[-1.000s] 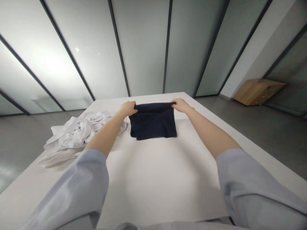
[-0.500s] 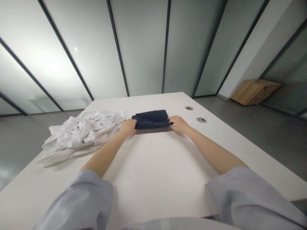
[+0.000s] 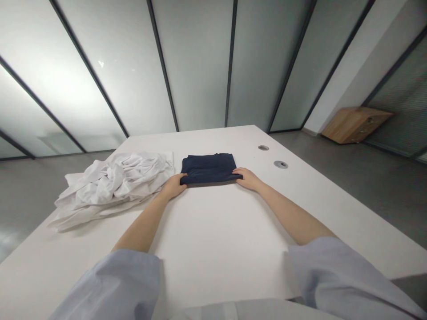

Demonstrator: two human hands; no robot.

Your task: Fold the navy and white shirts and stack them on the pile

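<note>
A dark navy folded garment (image 3: 209, 167) lies in a flat rectangle on the white table, straight ahead of me. Its exact kind cannot be made out. My left hand (image 3: 175, 186) grips the near left corner, thumb under and fingers over the edge. At the near right corner, my right hand (image 3: 247, 178) pinches the cloth in the same way. The near edge between both hands is slightly raised and forms a straight band. Both forearms reach forward over the table.
A loose heap of white cloth (image 3: 116, 182) lies to the left, close to my left forearm. Two round cable grommets, a far one (image 3: 263, 148) and a nearer one (image 3: 280, 164), sit in the tabletop (image 3: 220, 240) at right. A wooden cabinet (image 3: 355, 124) stands on the floor beyond.
Both hands have come slightly nearer to me with the garment's near edge. The cloth now lies flatter and straighter, with more of its top surface showing.
</note>
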